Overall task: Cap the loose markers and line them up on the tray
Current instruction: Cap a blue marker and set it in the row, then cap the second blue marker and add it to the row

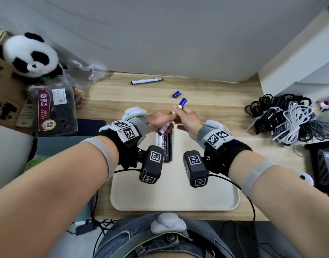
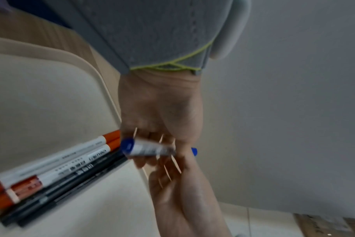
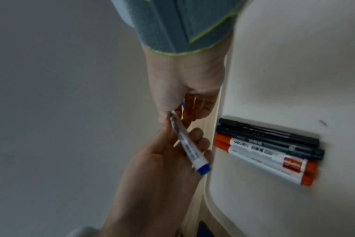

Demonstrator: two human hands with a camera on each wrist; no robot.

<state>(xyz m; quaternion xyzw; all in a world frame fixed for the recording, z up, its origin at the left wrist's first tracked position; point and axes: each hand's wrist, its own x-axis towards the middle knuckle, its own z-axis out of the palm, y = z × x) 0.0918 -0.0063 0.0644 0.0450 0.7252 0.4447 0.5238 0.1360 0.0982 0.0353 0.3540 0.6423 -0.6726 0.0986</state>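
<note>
Both hands meet above the far edge of the tray (image 1: 175, 200); left hand (image 1: 160, 120) has its fingers curled round the barrel of a blue marker (image 1: 166, 127), held tilted, its blue butt end pointing down toward the tray; right hand (image 1: 186, 118) pinches the upper end of the same marker, where a blue cap (image 1: 182, 102) sits, whether fully seated I cannot tell; wrist views are blurred but agree on both grips. On the tray, near its far left corner, two orange-ended markers (image 3: 267, 158) and two black pens (image 3: 270, 137) lie side by side, touching, parallel. On the wooden surface (image 1: 215, 101) beyond the tray: a second blue marker (image 1: 147, 81), uncapped, lying near the wall; a loose blue cap (image 1: 176, 94) apart from it, just beyond the held marker. Plush panda (image 1: 31, 54) at far left; cable bundle (image 1: 286, 121) at right.
</note>
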